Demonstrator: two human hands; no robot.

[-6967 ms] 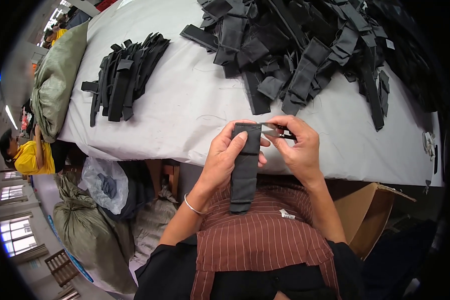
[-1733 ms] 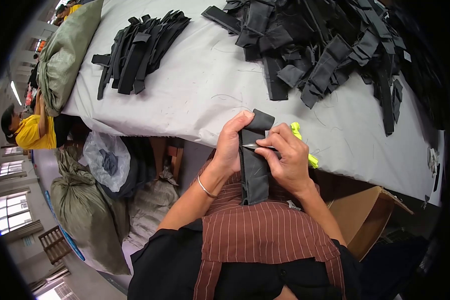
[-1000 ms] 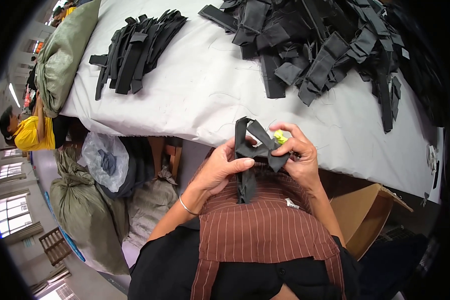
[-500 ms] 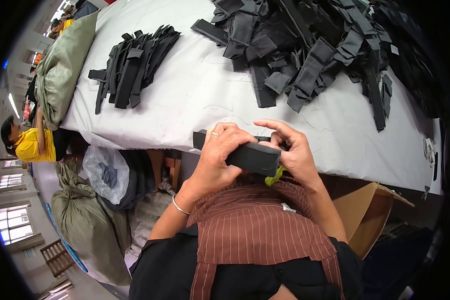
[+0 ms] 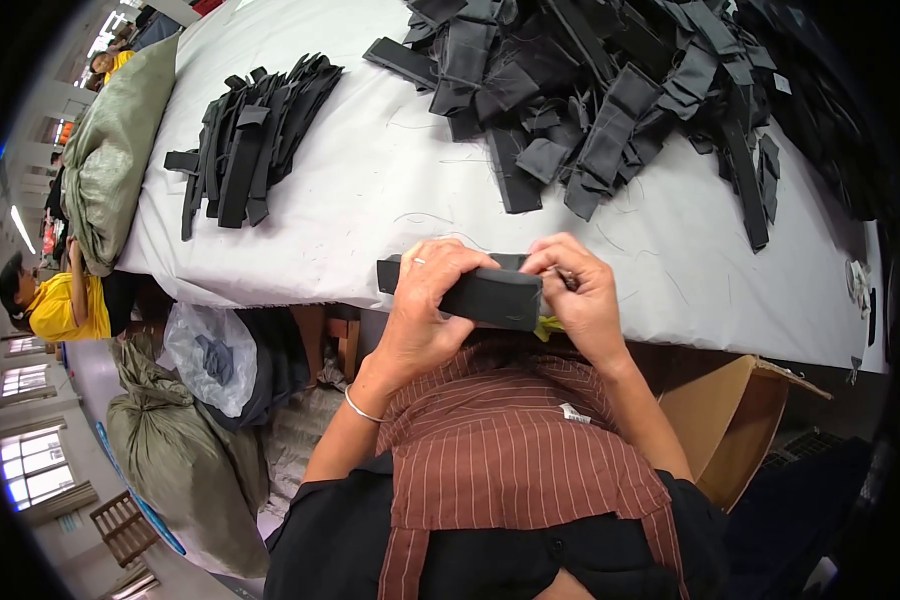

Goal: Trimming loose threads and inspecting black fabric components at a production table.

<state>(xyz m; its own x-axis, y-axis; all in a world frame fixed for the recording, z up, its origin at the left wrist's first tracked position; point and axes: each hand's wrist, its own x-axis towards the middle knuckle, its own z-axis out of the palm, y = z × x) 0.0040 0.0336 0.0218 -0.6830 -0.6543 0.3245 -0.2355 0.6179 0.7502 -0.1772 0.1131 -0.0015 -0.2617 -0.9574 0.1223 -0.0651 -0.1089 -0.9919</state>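
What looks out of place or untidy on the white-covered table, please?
Loose dark threads lie scattered on the white cover, like stray trimmings. The heap of dark fabric strips at upper right is jumbled, unlike the neater bundle at left. I see no spill.

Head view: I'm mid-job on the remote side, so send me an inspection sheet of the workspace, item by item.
Surface: table cover is pale and creased.
Job's things: dark fabric strip in the hands; bundle of dark strips at left; larger, jumbled heap of dark pieces at right.
Clutter: loose threads on the cover; yellow-green item below the right hand, mostly hidden.
Hands: left hand grips the strip; right hand works at its right end, curled round a small dark object, partly hidden.
Cables: nothing seen.
Surroundings: cardboard box at right; tied sack and clear plastic bag at left.
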